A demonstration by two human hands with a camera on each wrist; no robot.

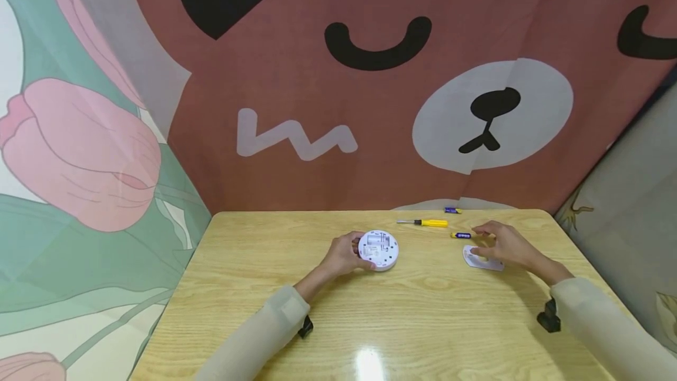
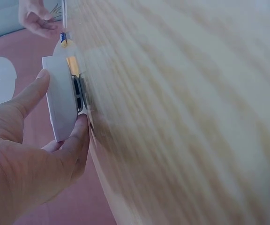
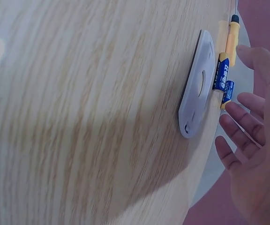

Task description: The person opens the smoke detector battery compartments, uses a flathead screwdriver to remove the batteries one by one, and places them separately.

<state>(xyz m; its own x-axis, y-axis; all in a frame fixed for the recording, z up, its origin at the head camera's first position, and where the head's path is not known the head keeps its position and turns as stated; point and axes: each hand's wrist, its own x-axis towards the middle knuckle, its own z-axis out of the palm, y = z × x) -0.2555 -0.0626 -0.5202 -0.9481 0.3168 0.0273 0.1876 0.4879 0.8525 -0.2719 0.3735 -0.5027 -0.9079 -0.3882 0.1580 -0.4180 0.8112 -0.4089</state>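
My left hand (image 1: 341, 256) grips a round white smoke alarm (image 1: 378, 251) by its edge, with thumb and fingers on either side. Its back, with the battery compartment uncovered, faces up, and a dark slotted part shows underneath in the left wrist view. Over to the right, my right hand (image 1: 509, 246) hovers above a white mounting plate (image 1: 491, 264) that lies on the table. Its fingers are loosely bent with nothing between them. Close to those fingertips lies a blue and yellow battery (image 1: 461, 235).
A second battery (image 1: 453, 210) lies at the table's back edge. Left of the batteries is a screwdriver (image 1: 435, 223) with a yellow handle. The wooden table (image 1: 412, 316) meets a printed cloth (image 1: 296, 181) behind it.
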